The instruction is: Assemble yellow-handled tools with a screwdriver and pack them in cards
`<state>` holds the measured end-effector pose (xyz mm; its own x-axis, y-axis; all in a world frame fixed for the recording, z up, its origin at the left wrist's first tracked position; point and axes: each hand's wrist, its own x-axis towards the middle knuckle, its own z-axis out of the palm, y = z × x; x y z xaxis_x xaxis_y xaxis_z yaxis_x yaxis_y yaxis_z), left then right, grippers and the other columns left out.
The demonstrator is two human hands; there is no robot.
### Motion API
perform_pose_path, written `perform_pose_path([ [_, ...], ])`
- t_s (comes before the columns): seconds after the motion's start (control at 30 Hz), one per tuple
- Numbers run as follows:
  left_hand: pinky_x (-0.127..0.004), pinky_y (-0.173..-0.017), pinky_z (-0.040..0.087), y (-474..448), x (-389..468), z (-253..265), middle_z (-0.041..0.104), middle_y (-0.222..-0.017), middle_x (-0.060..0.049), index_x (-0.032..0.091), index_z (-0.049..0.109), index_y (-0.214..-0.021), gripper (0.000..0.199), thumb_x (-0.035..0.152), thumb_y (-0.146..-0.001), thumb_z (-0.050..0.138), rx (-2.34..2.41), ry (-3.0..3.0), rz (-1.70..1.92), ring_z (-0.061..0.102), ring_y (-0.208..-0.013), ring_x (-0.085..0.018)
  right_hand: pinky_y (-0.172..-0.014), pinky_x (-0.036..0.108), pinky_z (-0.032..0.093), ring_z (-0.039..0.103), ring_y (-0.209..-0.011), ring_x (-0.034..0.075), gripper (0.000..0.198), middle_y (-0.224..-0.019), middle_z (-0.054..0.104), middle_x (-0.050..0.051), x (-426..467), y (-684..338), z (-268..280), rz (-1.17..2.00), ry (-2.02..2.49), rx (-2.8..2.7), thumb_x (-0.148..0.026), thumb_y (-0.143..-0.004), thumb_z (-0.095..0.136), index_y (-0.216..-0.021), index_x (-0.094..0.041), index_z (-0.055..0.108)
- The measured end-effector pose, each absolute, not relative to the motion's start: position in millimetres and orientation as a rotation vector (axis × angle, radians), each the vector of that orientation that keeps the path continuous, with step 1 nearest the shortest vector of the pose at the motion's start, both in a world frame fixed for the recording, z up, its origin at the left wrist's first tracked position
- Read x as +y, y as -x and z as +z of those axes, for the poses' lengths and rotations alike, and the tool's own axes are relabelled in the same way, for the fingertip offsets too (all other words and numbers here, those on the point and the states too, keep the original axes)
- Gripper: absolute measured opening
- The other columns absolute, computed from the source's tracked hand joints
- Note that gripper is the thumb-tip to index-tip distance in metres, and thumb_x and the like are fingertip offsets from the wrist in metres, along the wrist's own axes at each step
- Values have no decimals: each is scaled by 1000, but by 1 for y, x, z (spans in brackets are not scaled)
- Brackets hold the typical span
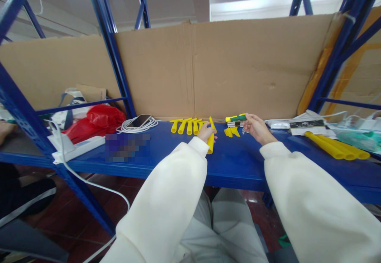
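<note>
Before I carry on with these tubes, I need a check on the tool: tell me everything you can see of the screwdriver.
The screwdriver has a green and yellow handle, seemingly plastic, and a thin shaft that looks like metal. It is roughly level, the handle's back end held in the right grip, the shaft pointing left toward the yellow tube in the left grip. Whether its tip touches the tube is too small to tell.

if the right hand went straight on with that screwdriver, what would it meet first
Probably the yellow tube in the left hand; the screwdriver in the right hand points toward it, though whether they touch is unclear.
</note>
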<state>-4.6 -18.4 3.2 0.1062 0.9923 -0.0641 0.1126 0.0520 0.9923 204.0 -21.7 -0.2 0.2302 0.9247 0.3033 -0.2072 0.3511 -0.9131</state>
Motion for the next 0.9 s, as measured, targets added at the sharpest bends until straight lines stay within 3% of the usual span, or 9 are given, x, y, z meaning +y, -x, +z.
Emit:
perform_pose_path([
  [0.43, -19, -45, 45, 4, -20, 4, 63, -85, -1, 22, 41, -141, 63, 2, -82, 51, 1215, -1308, 1030, 52, -48, -7, -38, 15, 34, 46, -38, 5, 39, -47, 54, -4, -24, -201, 3, 920, 933, -1032, -48, -79, 74, -68, -20, 49],
  [0.9, -22, -48, 48, 4, -18, 4, 64, -88, -3, 22, 41, -143, 65, 4, -81, 51, 1198, -1295, 1030, 54, -49, -9, -38, 15, 35, 46, -40, 6, 39, -50, 56, -3, -20, -202, 1, 849, 976, -979, -48, -79, 73, -70, -20, 48],
])
